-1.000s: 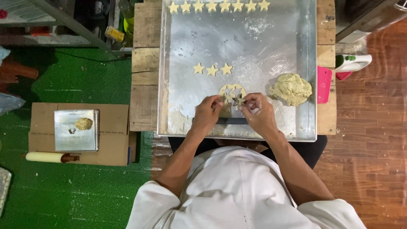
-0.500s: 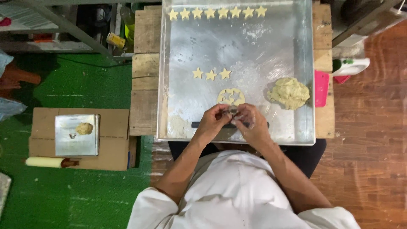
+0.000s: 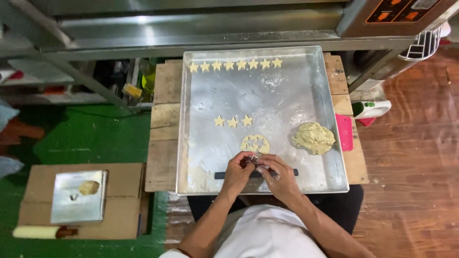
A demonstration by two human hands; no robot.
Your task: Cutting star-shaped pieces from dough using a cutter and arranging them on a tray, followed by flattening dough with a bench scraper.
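My left hand [image 3: 238, 168] and my right hand [image 3: 278, 175] meet over the near part of a large metal tray [image 3: 198, 160]. Together they pinch a small metal star cutter [image 3: 255, 159]; whether dough sits inside it is hidden by my fingers. Just beyond my fingers lies a flattened round of dough [image 3: 255, 144] with star-shaped holes. Three cut dough stars [image 3: 233, 122] sit in a short row behind it. A long row of several stars [image 3: 234, 64] lines the tray's far edge. A lump of dough [image 3: 313, 138] rests at the right.
A black stick [image 3: 224, 175] lies on the tray under my hands. A pink scraper [image 3: 344, 132] and a white bottle [image 3: 370, 110] are to the right. On the left, a cardboard box holds a small tray [image 3: 79, 197] with dough; a rolling pin [image 3: 36, 232] lies beside it.
My hands have drawn back from the dough round toward the tray's near edge, still together on the cutter. The view has tilted, showing more of the far side.
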